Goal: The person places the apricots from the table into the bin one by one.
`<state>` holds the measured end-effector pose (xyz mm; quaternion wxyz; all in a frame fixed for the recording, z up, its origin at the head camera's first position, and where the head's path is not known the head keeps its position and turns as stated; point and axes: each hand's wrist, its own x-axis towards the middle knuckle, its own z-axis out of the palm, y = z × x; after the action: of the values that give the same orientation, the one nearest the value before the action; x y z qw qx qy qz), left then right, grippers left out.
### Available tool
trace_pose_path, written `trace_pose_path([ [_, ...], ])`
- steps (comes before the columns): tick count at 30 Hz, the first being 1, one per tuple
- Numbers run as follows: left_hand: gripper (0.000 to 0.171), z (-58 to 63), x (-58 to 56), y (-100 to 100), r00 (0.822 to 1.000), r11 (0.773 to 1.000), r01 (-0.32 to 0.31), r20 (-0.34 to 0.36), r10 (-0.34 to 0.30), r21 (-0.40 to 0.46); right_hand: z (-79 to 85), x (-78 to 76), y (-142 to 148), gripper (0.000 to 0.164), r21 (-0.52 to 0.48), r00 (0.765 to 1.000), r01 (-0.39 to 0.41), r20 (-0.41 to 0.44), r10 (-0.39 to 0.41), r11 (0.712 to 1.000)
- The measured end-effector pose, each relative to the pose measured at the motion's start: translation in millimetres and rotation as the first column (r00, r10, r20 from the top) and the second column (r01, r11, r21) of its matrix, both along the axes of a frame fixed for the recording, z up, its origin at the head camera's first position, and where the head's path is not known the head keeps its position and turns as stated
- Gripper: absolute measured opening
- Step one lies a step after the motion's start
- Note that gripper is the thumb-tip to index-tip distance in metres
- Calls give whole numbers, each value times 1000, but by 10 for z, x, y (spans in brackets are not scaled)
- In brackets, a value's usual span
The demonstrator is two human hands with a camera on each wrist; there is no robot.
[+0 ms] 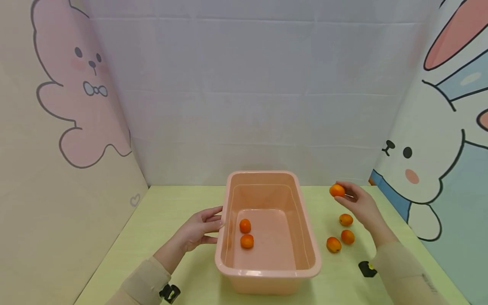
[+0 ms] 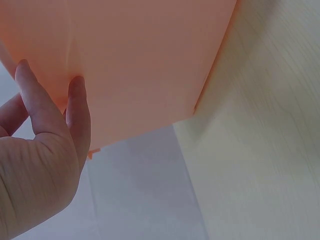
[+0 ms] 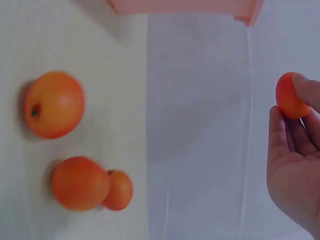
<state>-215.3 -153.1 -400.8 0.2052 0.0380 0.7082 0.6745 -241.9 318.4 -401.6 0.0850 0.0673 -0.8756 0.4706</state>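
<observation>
A pink plastic tub (image 1: 268, 273) stands on the table with two small oval orange fruits (image 1: 247, 241) lying at the left of its floor. My left hand (image 1: 202, 226) touches the tub's left side near the rim, fingers fairly straight. In the left wrist view its fingertips (image 2: 76, 85) rest against the outer wall. Raised over the far right of the table, my right hand (image 1: 360, 205) pinches an orange fruit (image 1: 337, 190) between thumb and fingers. The right wrist view also shows that held fruit (image 3: 291, 96), partly covered by the thumb.
Three more orange fruits lie right of the tub: a near one (image 1: 333, 245), a middle one (image 1: 347, 237) and a far one (image 1: 346, 220). A small black object (image 1: 367, 269) is by the right sleeve. White cloth (image 1: 259, 106) and cartoon-printed side panels enclose the table (image 1: 183, 199).
</observation>
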Motion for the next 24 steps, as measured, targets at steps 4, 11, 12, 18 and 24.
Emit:
trace_pose_path([
  [4, 68, -11, -1, 3, 1000, 1000, -1, 2, 1, 2, 283, -97, -228, 63, -38, 999, -53, 2, 53, 998],
  [11, 67, 4, -1, -1, 1000, 1000, -3, 3, 3, 0, 721, -255, -653, 61, -77, 992, -128, -2, 128, 989],
  [12, 66, 7, 1, 0, 1000, 1000, -6, 5, 6, -4, 770, -275, -720, 60, -74, 990, -138, 1, 138, 988],
  [18, 66, 15, 7, 1, 1000, 1000, -10, 11, 10, -4, 914, -412, -1128, 54, -88, 973, -228, 1, 229, 970],
  [24, 68, 24, 10, -13, 1000, 1000, 18, 2, -18, 13, 947, -513, -1521, 51, -125, 960, -275, 23, 280, 953],
])
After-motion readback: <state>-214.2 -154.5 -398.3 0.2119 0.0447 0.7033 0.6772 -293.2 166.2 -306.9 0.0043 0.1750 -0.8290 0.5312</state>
